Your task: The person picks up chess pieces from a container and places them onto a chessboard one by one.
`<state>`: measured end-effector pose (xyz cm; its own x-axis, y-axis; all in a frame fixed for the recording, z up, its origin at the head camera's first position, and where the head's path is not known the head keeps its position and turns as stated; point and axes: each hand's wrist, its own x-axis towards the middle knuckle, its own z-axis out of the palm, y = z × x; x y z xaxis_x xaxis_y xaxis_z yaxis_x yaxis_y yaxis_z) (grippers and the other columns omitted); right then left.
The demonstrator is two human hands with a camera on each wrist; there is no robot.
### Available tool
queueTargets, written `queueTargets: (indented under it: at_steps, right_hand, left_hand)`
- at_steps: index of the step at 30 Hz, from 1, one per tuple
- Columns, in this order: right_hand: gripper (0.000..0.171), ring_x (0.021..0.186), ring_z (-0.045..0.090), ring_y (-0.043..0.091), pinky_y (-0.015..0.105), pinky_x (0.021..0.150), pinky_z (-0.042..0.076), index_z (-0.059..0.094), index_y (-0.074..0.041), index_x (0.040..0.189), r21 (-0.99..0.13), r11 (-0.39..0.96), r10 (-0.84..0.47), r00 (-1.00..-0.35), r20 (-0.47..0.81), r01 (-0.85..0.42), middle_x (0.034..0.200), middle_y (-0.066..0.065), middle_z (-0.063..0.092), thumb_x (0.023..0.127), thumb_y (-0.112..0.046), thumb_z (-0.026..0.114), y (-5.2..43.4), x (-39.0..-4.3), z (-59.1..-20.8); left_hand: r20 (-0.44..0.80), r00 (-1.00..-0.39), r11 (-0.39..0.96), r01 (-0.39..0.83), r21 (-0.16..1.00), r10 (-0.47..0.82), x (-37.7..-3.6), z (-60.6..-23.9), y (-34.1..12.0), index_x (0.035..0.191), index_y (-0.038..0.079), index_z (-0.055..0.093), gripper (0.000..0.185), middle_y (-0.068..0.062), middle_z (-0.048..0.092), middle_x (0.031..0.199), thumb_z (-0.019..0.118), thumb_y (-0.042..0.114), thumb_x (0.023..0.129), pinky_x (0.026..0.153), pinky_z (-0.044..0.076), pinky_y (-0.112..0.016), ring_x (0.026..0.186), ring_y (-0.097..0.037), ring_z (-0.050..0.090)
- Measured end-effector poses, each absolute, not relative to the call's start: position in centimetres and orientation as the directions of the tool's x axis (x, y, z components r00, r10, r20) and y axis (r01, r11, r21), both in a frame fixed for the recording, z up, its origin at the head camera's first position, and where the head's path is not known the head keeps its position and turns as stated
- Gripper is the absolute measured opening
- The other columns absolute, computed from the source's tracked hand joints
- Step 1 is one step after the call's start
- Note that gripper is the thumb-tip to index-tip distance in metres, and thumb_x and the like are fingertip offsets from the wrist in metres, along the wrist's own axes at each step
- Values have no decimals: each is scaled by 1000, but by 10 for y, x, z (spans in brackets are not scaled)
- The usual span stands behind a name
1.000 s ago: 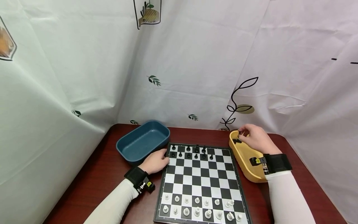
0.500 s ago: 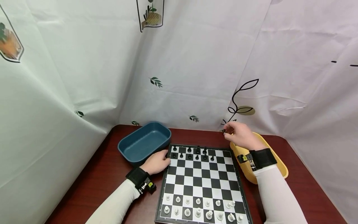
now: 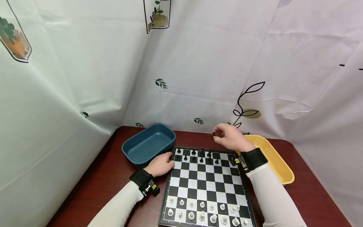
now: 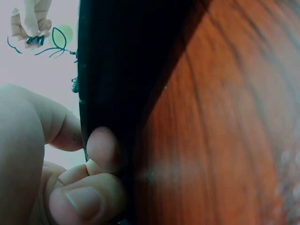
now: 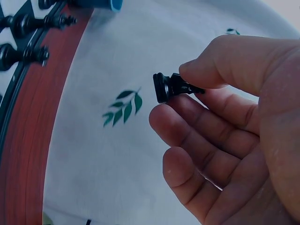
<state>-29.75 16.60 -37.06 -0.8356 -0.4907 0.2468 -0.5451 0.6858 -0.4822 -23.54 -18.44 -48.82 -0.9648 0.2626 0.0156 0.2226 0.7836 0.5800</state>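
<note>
My right hand (image 3: 231,137) is raised behind the far right part of the chessboard (image 3: 205,186). Between thumb and fingertips it pinches a small black chess piece (image 5: 162,88), lying sideways with its base pointing away from the palm. My left hand (image 3: 159,164) grips the board's left edge; in the left wrist view its bent fingers (image 4: 89,201) press against the dark side of the board. Black pieces (image 3: 202,153) stand in two partly filled rows at the far end. White pieces (image 3: 191,215) fill two rows at the near end.
A blue bin (image 3: 148,143) stands at the back left, close to my left hand. A yellow bin (image 3: 280,162) sits right of the board, partly hidden by my right wrist. White patterned cloth (image 3: 187,63) hangs behind the reddish-brown table (image 3: 93,195).
My right hand has come up out of the yellow bin and moved left with the black chess piece. The left hand stays at the board's edge. The head view has shifted slightly.
</note>
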Motion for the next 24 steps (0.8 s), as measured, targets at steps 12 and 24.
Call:
queueTargets:
  at_steps: [12, 24]
  right_hand:
    - [16, 95, 69, 16, 44, 85, 57, 74, -13, 115, -502, 645, -545, -807, 225, -576, 103, -3, 73, 99, -11, 77, 144, -297, -371]
    - [19, 91, 70, 12, 42, 83, 58, 75, -10, 119, -485, 623, -616, -767, 180, -614, 102, -4, 75, 100, -13, 78, 111, -299, -377]
  left_hand:
    - [29, -959, 788, 250, 563, 283, -236, -489, -181, 137, 5, 69, 42, 5, 64, 84, 59, 24, 102, 82, 53, -38, 78, -13, 61]
    - [21, -962, 792, 238, 562, 274, -232, -487, -185, 140, 3, 68, 43, 5, 63, 81, 59, 23, 103, 81, 52, -38, 77, -13, 60]
